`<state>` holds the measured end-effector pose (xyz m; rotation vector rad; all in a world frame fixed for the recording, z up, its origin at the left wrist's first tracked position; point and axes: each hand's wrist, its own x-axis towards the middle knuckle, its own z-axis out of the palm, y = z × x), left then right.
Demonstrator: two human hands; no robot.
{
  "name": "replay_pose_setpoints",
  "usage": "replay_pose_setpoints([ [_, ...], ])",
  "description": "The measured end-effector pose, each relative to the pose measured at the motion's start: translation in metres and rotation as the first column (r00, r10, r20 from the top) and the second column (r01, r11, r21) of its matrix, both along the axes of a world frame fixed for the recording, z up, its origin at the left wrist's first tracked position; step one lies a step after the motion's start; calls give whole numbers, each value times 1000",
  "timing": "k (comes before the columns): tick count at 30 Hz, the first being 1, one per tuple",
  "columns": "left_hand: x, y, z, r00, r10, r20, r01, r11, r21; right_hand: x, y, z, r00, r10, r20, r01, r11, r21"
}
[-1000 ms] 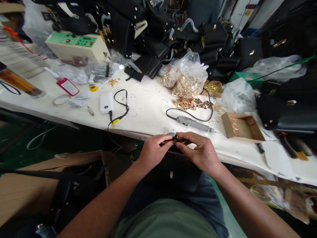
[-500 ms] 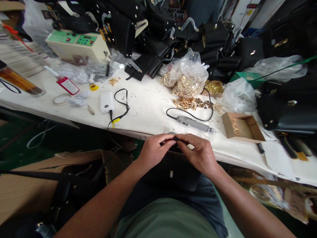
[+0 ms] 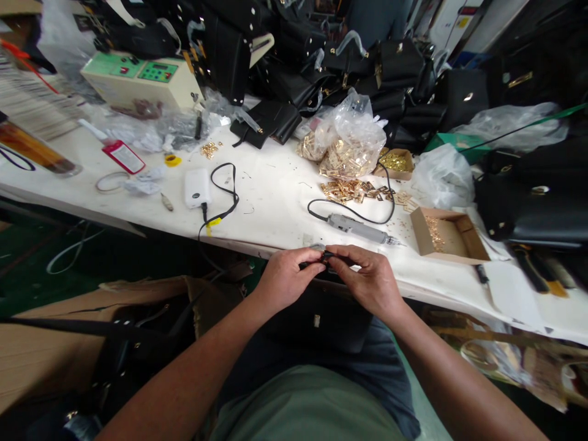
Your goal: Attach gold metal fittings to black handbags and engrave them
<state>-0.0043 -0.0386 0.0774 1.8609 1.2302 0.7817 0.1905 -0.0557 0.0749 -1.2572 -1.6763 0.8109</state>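
A black bag (image 3: 337, 318) with a small metal fitting on its front rests on my lap, below my hands. My left hand (image 3: 285, 275) and my right hand (image 3: 369, 278) meet above it at the table's front edge. Between their fingertips is a narrow black strap (image 3: 326, 255), pinched from both sides. The fingers hide most of it, and I cannot make out how it joins the bag. Just beyond my right hand lies a grey electric screwdriver (image 3: 361, 228) with a black cord, its tip pointing right.
Loose gold-coloured metal fittings (image 3: 351, 190) lie before a plastic bag (image 3: 353, 150) of similar pieces. A shallow cardboard box (image 3: 452, 236) with tiny parts stands to the right. On the left are a white power bank (image 3: 197, 187), a red-labelled bottle (image 3: 123, 156) and a control box (image 3: 142, 82).
Both hands stay almost in place. The fingertips have shifted slightly on the black strap, and a bit more of it shows between them.
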Motion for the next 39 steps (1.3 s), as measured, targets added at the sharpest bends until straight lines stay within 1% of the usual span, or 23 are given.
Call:
replay_pose_setpoints([
  [4, -1, 0, 2, 1000, -16, 5, 16, 1000, -10, -1, -1, 2, 997, -2, 72, -5, 995, 96],
  [6, 0, -1, 2, 1000, -14, 12, 14, 1000, -10, -2, -1, 3, 996, -12, 87, 2, 993, 114],
  [9, 1, -2, 1, 999, 11, 46, -12, 1000, 16, -3, -1, 4, 996, -11, 87, 2, 994, 107],
  [12, 3, -2, 0, 997, 33, 67, -36, 999, 37, -3, -1, 5, 998, 7, 70, -11, 998, 57],
  [14, 3, -1, 0, 998, 27, 55, -29, 999, 31, -3, -1, 5, 999, 10, 46, -10, 1000, 7],
  [16, 2, 0, 0, 998, 25, 58, -25, 1000, 10, -3, -1, 5, 1000, -18, -1, 18, 998, -59],
  [18, 1, 0, 0, 995, 37, 94, -35, 999, -29, -4, -1, 6, 997, -43, -58, 34, 988, -151],
  [20, 1, 0, 0, 989, 56, 140, -47, 997, -66, -5, -2, 9, 995, -48, -90, 27, 973, -227],
  [22, 1, -2, 0, 984, 70, 164, -58, 995, -78, -6, -2, 13, 995, -39, -91, 14, 965, -261],
  [24, 1, -4, 2, 983, 86, 163, -77, 995, -62, -6, -2, 17, 996, -36, -78, 16, 970, -242],
  [27, 3, -5, 5, 983, 84, 165, -78, 996, -41, -6, -2, 20, 999, -19, -49, 11, 988, -155],
  [30, 4, -5, 8, 983, 63, 174, -56, 998, -42, -7, -2, 18, 1000, -13, -8, 12, 996, -84],
  [33, 6, -5, 10, 985, 74, 156, -70, 997, -32, -8, -1, 15, 1000, -26, 13, 27, 999, -46],
  [36, 7, -4, 9, 988, 79, 130, -74, 996, -46, -9, 0, 12, 999, -36, -8, 36, 997, -72],
  [39, 7, -1, 6, 991, 71, 116, -62, 995, -78, -7, 2, 11, 998, -29, -55, 19, 984, -178],
])
